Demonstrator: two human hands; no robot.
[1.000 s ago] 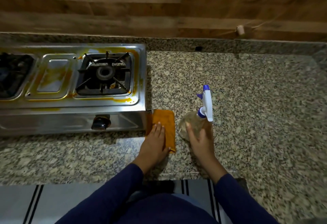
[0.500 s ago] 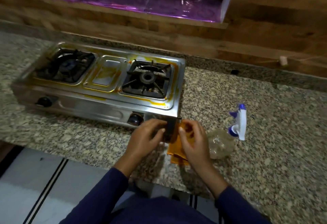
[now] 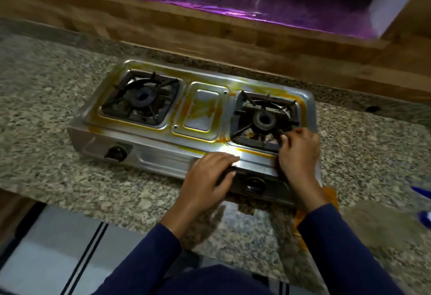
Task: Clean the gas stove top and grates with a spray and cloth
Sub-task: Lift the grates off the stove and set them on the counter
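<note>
Nearest, the orange cloth (image 3: 331,195) lies on the granite counter (image 3: 46,98) at the stove's (image 3: 163,161) four o'clock, beside the blurred spray bottle (image 3: 424,220). The left hand (image 3: 210,173) rests flat-fingered on the stove's front rim at six. The right hand (image 3: 298,152) pinches the right grate (image 3: 247,129) at its four o'clock corner.

Orange-stained steel stove (image 3: 203,110) carries two black grates (image 3: 152,79)

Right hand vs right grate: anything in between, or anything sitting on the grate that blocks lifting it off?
Nothing visible. The right hand curls its fingers on the right grate at its front-right corner, and nothing stands on top of the grate. The left hand rests on the front edge of the stove, off the grate.
</note>
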